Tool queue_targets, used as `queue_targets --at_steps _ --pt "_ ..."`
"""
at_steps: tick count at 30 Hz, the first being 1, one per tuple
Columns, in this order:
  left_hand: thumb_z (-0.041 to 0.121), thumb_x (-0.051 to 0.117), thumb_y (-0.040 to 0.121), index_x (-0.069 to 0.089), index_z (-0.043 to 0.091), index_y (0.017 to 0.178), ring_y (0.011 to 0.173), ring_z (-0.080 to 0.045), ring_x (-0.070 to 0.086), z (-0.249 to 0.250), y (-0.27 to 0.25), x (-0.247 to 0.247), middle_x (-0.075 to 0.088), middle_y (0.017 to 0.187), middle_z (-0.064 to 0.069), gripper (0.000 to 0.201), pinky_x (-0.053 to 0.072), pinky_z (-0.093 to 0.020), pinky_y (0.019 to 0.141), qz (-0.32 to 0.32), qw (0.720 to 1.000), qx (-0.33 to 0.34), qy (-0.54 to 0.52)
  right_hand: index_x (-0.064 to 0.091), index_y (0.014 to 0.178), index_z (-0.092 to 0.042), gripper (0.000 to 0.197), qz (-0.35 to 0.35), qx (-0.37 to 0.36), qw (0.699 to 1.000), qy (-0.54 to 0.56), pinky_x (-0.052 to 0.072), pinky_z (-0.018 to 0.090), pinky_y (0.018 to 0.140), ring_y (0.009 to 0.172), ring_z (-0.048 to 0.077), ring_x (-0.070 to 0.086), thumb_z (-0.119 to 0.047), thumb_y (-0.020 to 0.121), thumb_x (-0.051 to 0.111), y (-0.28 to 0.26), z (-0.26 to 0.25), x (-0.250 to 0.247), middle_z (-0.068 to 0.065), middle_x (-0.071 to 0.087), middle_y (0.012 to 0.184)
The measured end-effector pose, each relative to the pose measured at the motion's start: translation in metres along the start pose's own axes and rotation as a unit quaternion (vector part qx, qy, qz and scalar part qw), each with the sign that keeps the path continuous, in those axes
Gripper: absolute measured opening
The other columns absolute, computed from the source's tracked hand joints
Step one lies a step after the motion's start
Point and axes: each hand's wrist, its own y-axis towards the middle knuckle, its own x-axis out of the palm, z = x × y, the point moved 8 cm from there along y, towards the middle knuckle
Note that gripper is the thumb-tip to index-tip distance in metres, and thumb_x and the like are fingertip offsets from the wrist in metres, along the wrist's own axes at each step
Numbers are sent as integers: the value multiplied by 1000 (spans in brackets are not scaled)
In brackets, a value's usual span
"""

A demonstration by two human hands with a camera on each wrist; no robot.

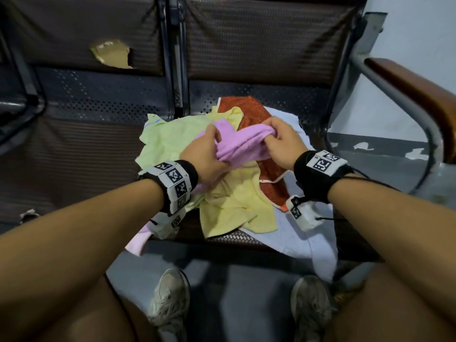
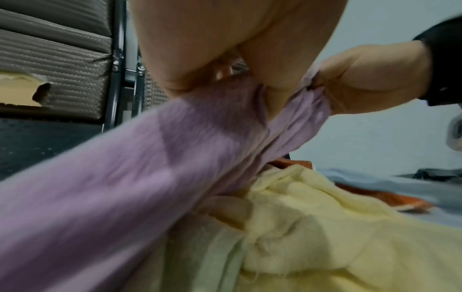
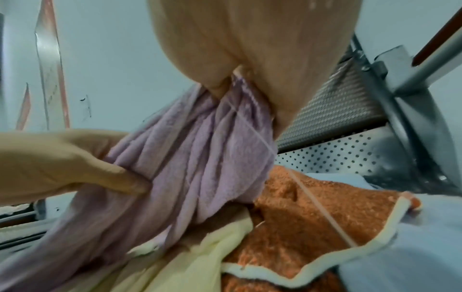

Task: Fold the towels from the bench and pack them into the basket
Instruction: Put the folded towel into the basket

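Two hands work over a heap of loose towels on the dark perforated-metal seating worktop (image 1: pixel 118 99). The left hand (image 1: pixel 204 154) has its fingers curled round one bunched end of a soft lilac terry towel (image 1: pixel 240 144), and the right hand (image 1: pixel 283 144) has its grip closed on the other gathered end, thumb and fingers pinching the fabric. The lilac towel stretches between the two hands just above the heap, its lower part trailing down past the left wrist towards the seat's front edge. In the left wrist view the lilac towel (image 2: pixel 125 197) runs from the left hand (image 2: pixel 225 39) across to the right hand (image 2: pixel 370 79); in the right wrist view the same towel (image 3: pixel 200 158) hangs in folds from the right hand (image 3: pixel 262 49), with the left hand (image 3: pixel 62 164) pressed into it. Beneath lie a pale yellow towel (image 1: pixel 234 203), a light green towel (image 1: pixel 165 141), a rust-orange textured towel with cream edging (image 1: pixel 246 112) and a pale blue-white towel (image 1: pixel 318 240) that hangs over the front edge. The backrest padding is torn, exposing yellow foam (image 1: pixel 113 54). A brown armrest (image 1: pixel 414 95) stands at the right. Two worn grey shoes (image 1: pixel 170 299) rest on the floor below.
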Motion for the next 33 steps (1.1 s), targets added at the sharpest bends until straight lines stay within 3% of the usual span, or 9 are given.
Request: queue_targets --at_steps 4,7,10,14,19,22,25,30,33 --pt "33 64 82 50 25 91 73 -27 56 -1 -1 -18 58 71 5 19 39 -30 62 74 997 -27 0 42 111 -29 24 181 -7 983 35 48 19 70 80 3 61 -22 89 49 -11 5 -62 -10 60 92" --pt "36 55 93 58 22 81 71 -22 55 19 1 -27 60 67 5 18 33 -28 59 125 990 9 -65 42 104 -32 31 260 -3 965 37 47 18 65 74 7 60 -33 81 62 -23 13 -100 -8 60 85" --pt "34 41 104 69 10 94 90 -28 64 38 3 -23 73 91 -8 38 46 -33 75 130 980 20 -148 64 93 -23 11 187 -7 980 -61 53 31 74 82 21 65 -30 85 66 -28 17 -98 1 69 88" --pt "33 37 105 71 11 106 103 -28 64 42 8 -18 72 109 -12 40 47 -35 88 119 973 -10 -199 60 71 -16 34 62 -40 979 -189 39 33 64 72 29 59 -29 100 49 -38 15 -67 5 63 72" --pt "29 35 105 59 5 88 98 -39 61 34 11 -18 68 103 -22 38 41 -36 80 128 980 -61 -140 55 78 -12 28 135 -7 989 -61 37 34 65 75 19 54 -22 101 43 -42 5 -83 0 58 76" --pt "46 57 88 67 18 87 81 -20 64 48 10 -3 71 87 -3 30 53 -39 77 72 963 -58 -252 46 70 -8 33 107 -18 994 4 40 35 63 67 14 44 -24 99 51 -44 -8 -76 2 48 68" --pt "50 76 68 57 21 86 67 -13 56 59 3 0 64 79 4 39 46 -31 59 60 981 -27 -182 42 63 -13 40 69 -62 996 4 35 30 59 61 11 40 -25 98 57 -48 -23 -66 -1 43 63" --pt "44 44 92 53 19 60 87 -38 61 44 2 -22 64 79 -12 42 48 -36 71 130 986 -84 -65 58 66 -18 31 13 -89 993 -71 39 23 59 59 6 47 -26 95 61 -51 -26 -55 -8 55 62" --pt "20 37 99 64 10 97 100 -36 60 39 6 -32 68 104 -16 29 41 -31 76 166 970 -104 -143 69 80 -21 17 -36 -7 975 -221 43 25 68 73 17 62 -16 92 60 -51 2 -51 -1 68 77"
